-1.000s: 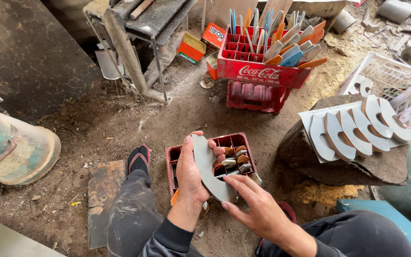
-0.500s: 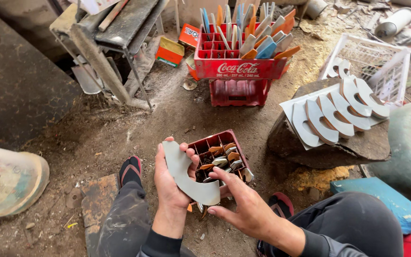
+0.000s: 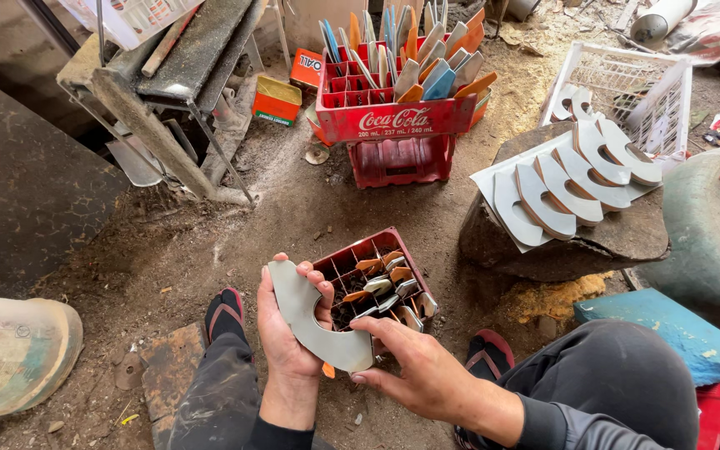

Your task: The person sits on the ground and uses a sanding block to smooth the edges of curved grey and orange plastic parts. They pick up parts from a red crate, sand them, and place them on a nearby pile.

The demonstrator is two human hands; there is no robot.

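My left hand [image 3: 287, 333] grips a pale grey curved crescent-shaped piece [image 3: 310, 321], fingers wrapped over its inner edge. My right hand [image 3: 414, 371] pinches the lower right end of the same piece between thumb and fingers. Just behind the piece, on the dirt floor, sits a small dark red crate [image 3: 377, 279] with compartments holding small metal and orange parts. My legs in dark trousers and sandals frame the hands on both sides.
A row of similar grey crescents [image 3: 572, 171] lies on a stone at right. Stacked red crates [image 3: 397, 121] filled with coloured pieces stand ahead. A white plastic basket [image 3: 627, 83] is behind the stone, and a metal frame bench [image 3: 160, 92] at left.
The view has shifted; both hands and the crescent piece now sit lower in the frame. The grip on the piece looks the same.
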